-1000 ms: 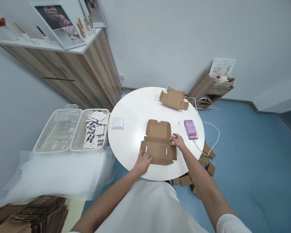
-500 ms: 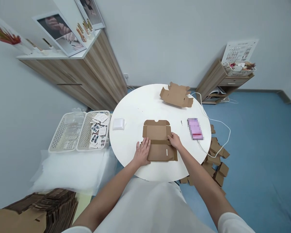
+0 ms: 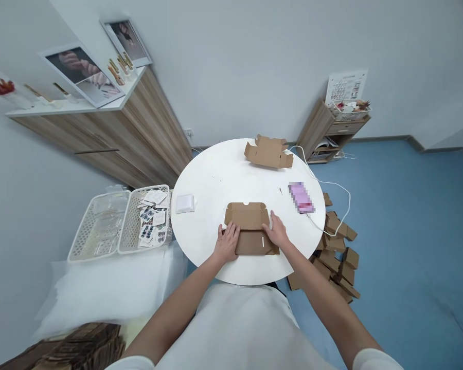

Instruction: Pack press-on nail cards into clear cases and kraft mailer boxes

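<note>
A brown cardboard box [image 3: 250, 242], partly folded, lies on the round white table in front of me, its notched lid panel [image 3: 247, 215] pointing away. My left hand [image 3: 227, 243] rests on its left side with fingers spread and fairly flat, the thumb out to the left. At the right side, my right hand [image 3: 277, 231] has its thumb on the cardboard near the fold and its fingers outside the side flap. Both palms hide parts of the side edges. A small white slit shows in the near panel.
Another unfolded box [image 3: 269, 153] lies at the table's [image 3: 200, 169] far side. A pixelated purple device [image 3: 301, 198] with a white cable [image 3: 345, 218] sits right; a white packet [image 3: 184, 203] is left. Baskets [image 3: 122, 241] stand beside the table. Folded boxes [image 3: 335, 259] lie on the floor.
The lid panel beyond the fold now tilts nearer and hides the strip along the fold. My right hand's fingers have opened outward along the right side. The camera view has shifted slightly.
</note>
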Available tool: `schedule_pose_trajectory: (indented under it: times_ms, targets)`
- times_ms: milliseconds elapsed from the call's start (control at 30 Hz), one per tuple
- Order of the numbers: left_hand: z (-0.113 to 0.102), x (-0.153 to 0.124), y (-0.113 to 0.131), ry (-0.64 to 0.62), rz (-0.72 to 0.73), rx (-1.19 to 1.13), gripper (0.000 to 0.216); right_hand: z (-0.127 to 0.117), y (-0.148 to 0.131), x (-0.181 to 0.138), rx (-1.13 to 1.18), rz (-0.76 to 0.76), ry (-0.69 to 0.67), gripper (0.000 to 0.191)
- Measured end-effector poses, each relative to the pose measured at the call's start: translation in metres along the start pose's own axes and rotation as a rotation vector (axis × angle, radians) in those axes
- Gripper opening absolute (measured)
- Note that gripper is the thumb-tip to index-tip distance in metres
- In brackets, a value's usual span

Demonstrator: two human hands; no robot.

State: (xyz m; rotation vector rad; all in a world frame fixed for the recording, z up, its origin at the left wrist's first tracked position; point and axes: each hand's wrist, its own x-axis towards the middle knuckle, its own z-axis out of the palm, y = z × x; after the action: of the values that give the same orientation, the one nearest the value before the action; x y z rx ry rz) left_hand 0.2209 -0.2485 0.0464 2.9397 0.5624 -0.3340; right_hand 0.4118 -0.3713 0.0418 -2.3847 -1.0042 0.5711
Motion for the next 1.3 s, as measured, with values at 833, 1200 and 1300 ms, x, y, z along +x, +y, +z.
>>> schedule_pose_trajectory:
  times_ms: [833,1200,1300]
  targets:
    - [0.043,-0.056,-0.039,0.140,-0.601,-0.839,0.038,0.048,-0.027,-0.061,-0.516,-0.218,-0.252,0.114]
    - [0.031,-0.057,-0.041,0.086,-0.326,-0.565,0.061,0.046,-0.024,-0.065,-0.513,-0.220,-0.298,0.111]
    - [0.027,-0.051,-0.033,0.058,-0.328,-0.487,0.038,0.047,-0.025,-0.066,-0.522,-0.240,-0.295,0.109]
